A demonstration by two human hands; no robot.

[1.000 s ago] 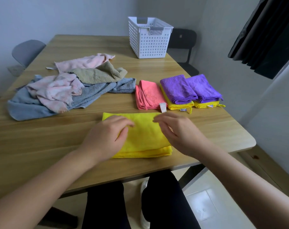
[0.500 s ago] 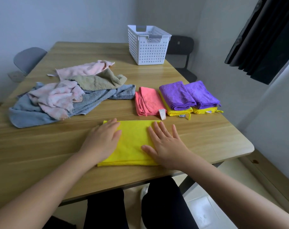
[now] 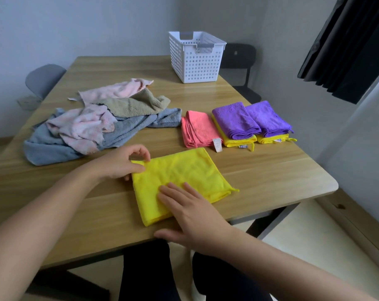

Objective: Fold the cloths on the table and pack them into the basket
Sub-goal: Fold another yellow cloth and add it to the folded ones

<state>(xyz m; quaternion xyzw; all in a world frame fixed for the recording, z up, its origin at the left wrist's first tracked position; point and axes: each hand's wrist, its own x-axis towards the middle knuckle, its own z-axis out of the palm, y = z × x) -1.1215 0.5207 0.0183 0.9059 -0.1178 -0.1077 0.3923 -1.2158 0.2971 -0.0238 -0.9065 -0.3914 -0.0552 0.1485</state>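
A folded yellow cloth lies near the table's front edge, turned at an angle. My left hand pinches its far left corner. My right hand lies flat with straight fingers on its near part. A heap of unfolded cloths, pink, beige and grey-blue, sits at the left. Folded cloths lie in a row at the right: a coral one, and two purple ones, each on top of a yellow one. The white perforated basket stands at the table's far edge; I see no cloth in it.
The wooden table ends just right of the folded row. A grey chair stands at the far left and a black chair behind the basket. A dark curtain hangs at the right.
The yellow cloth has turned from square-on to slanted. My left hand went from lying flat on it to pinching its far left corner. My right hand slid nearer along it.
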